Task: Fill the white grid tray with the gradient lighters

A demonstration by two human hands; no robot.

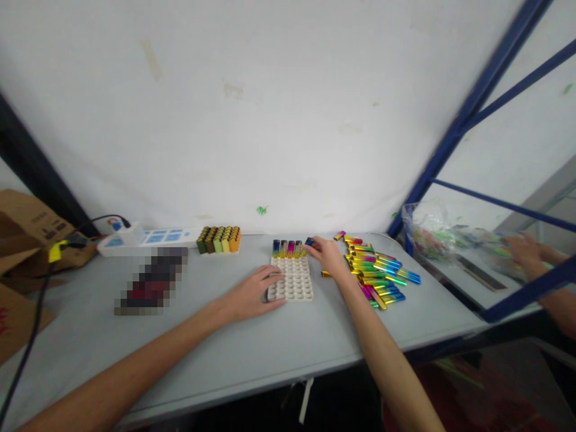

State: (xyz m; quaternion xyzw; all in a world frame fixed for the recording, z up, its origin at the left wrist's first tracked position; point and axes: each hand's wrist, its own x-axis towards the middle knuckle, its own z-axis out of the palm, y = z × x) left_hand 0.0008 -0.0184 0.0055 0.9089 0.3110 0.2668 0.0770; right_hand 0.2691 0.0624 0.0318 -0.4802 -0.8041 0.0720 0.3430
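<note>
A white tray with rows of holes (294,283) lies on the table in front of me. Several shiny lighters (283,248), coloured blue, gold and pink, stand upright along its far row. My left hand (255,293) lies at the tray's left edge, thumb and fingers spread and touching it. At the far right corner of the tray, the fingers of my right hand (324,252) pinch a dark blue lighter (309,242); its lower part is hidden. Beyond my right forearm is a loose pile of metallic rainbow lighters (382,270).
A block of upright green, yellow and orange lighters (219,239) stands at the back, beside a white power strip (168,236). A blurred-out dark object (153,282) lies at left, near cardboard boxes (40,231). Past the blue metal frame (454,144), another person's hands (528,252) show.
</note>
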